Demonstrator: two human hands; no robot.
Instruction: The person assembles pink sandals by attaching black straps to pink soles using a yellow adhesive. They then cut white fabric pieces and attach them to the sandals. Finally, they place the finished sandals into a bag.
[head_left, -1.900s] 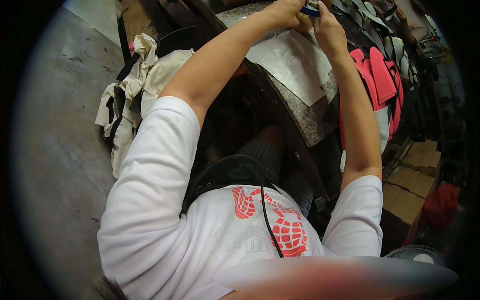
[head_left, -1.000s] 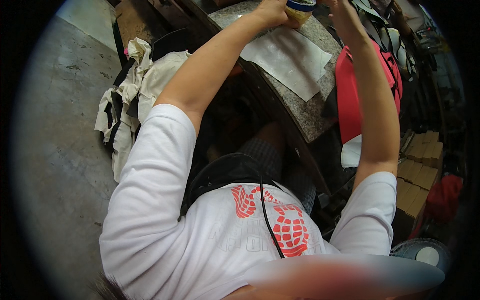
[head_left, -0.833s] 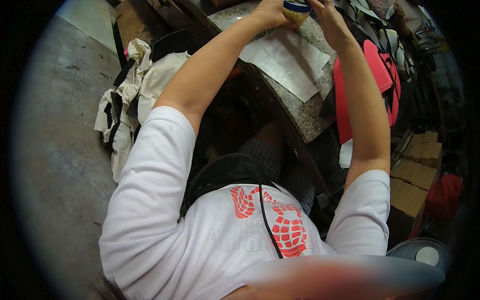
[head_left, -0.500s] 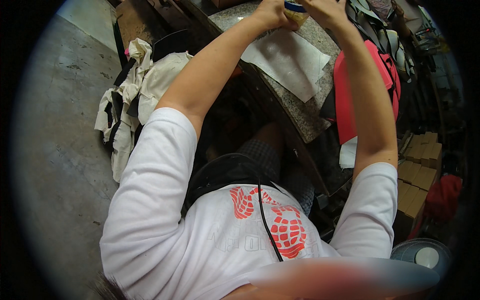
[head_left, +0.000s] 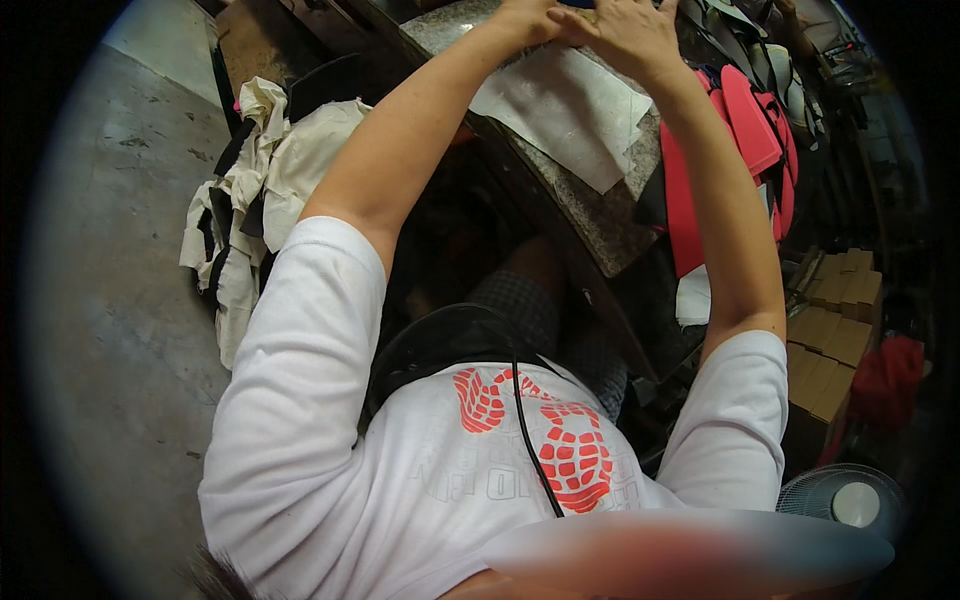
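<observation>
Both my hands are together at the top edge, over a speckled stone-like tabletop [head_left: 610, 235]. My left hand [head_left: 525, 22] appears closed around a small round tub [head_left: 576, 3], of which only a dark blue sliver shows; its fingertips are hidden or cut off. My right hand [head_left: 632, 38] is over the tub, fingers spread and thumb reaching across to the left hand. Below them lies a creased, whitish sheet [head_left: 555, 110], with another sheet edge beneath it.
Bright pink flat pieces [head_left: 685, 215] and dark straps lie right of the sheet. Cream and black cloth [head_left: 270, 150] is heaped at left. Cardboard boxes [head_left: 835, 340], a red cloth [head_left: 890, 385] and a fan [head_left: 840, 500] stand at right.
My hands have moved slightly up and left, and the tub has mostly gone out of view. My right hand has spread, its thumb now crossing toward my left hand.
</observation>
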